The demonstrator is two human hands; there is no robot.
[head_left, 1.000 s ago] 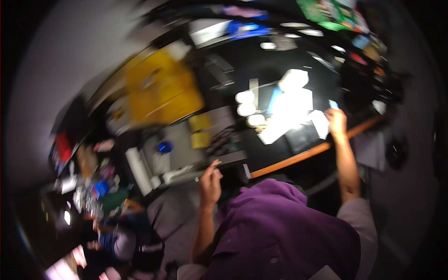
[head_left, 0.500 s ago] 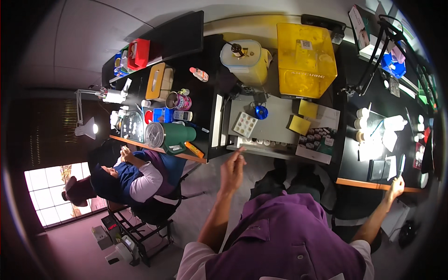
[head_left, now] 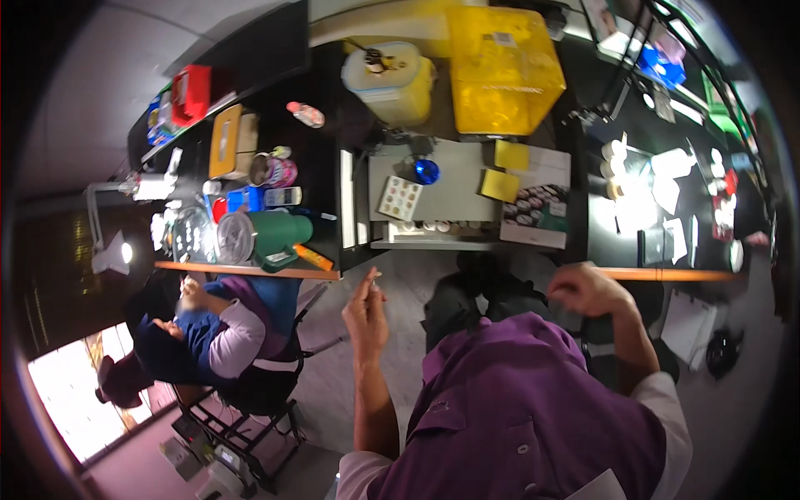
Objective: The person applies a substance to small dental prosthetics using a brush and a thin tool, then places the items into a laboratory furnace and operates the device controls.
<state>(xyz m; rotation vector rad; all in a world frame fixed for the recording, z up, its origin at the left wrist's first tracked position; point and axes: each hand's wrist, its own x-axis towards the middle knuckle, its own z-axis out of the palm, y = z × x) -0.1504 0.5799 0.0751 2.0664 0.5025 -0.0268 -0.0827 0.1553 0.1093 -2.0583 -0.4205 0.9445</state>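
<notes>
My left hand (head_left: 365, 318) is raised in front of the open drawer (head_left: 433, 245), its fingers pinched together. A tiny pale thing shows at the fingertips, too small to name. Blurred by motion, my right hand (head_left: 590, 292) hangs with bent fingers just off the right table's wooden edge (head_left: 667, 274); whether it holds anything does not show. Beyond my left hand, a white tray with round wells (head_left: 401, 198) lies on the grey surface (head_left: 458, 182), close to a blue round object (head_left: 427, 172). Several small white jars (head_left: 429, 226) stand in the drawer.
Yellow sticky pads (head_left: 500, 185) and a printed sheet (head_left: 537, 212) lie ahead, before a yellow transparent cover (head_left: 504, 75) and a lidded tub (head_left: 387, 87). A green tumbler (head_left: 279, 236) lies at the left table's edge. A seated co-worker (head_left: 225, 329) is at left. Bright lamplight covers the right table.
My right hand has swung left from the right table's edge, where a slim pale tool now lies. My left hand has shifted slightly left and lower. The view has shifted too.
</notes>
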